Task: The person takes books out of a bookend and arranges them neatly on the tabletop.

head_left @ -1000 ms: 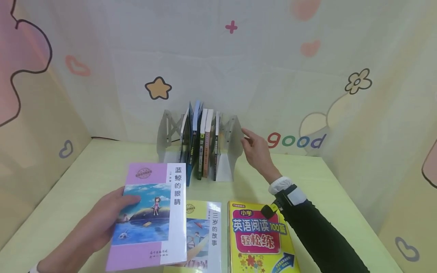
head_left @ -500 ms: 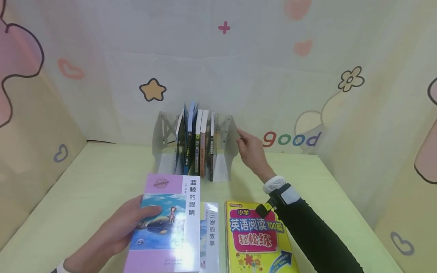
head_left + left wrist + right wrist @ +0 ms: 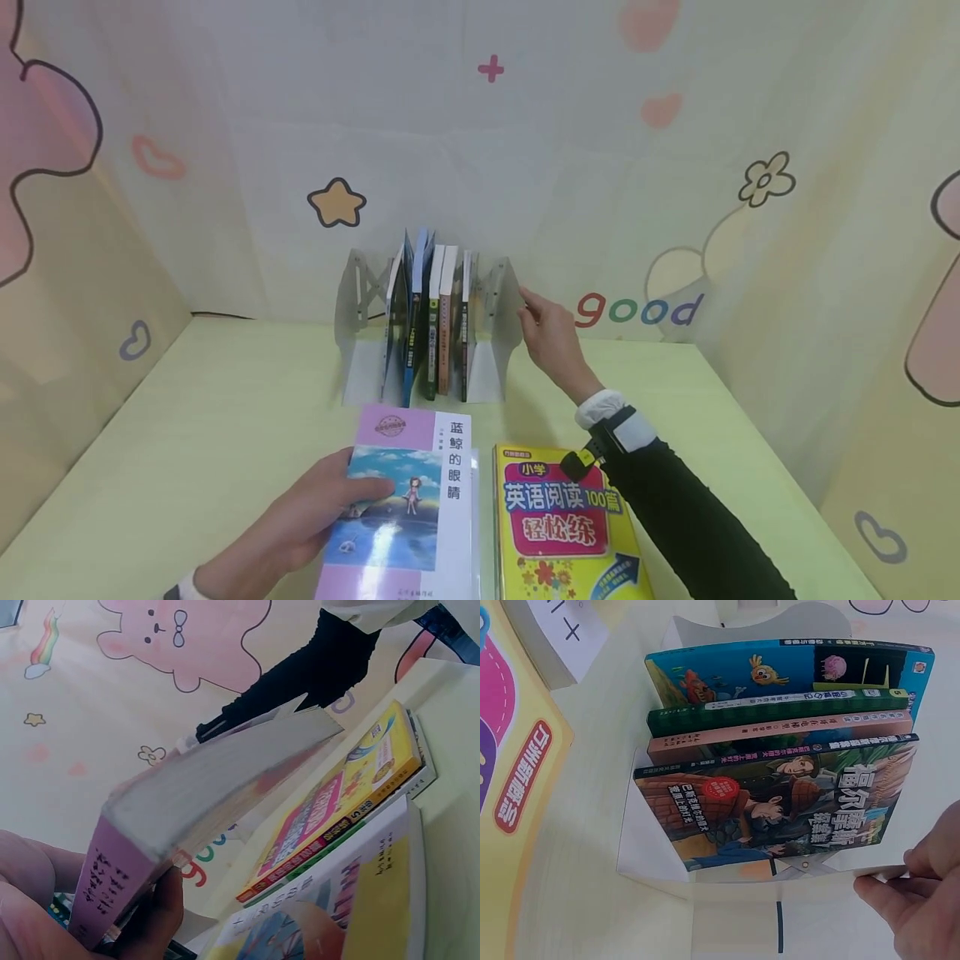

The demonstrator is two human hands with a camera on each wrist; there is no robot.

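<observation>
My left hand (image 3: 315, 508) grips a purple-and-white book (image 3: 397, 508) by its left side, thumb on the cover, above another book of which the head view shows only a sliver. In the left wrist view that lower book (image 3: 375, 892) has a yellow and white cover. At the back stands a metal book rack (image 3: 512, 333) with several upright books (image 3: 446, 333) between its end plates. My right hand (image 3: 551, 337) pinches the edge of the rack's right end plate, plainly seen in the right wrist view, where a detective-story book (image 3: 780, 802) leans nearest that plate.
A yellow English-reading book (image 3: 570, 533) lies on the table (image 3: 225, 433) at front right, on top of other books in the left wrist view. A printed cloth wall (image 3: 637, 167) closes off the back and sides.
My left hand has moved right and toward the front edge with the purple book, covering more of the book beneath. The right hand stays at the rack's end plate.
</observation>
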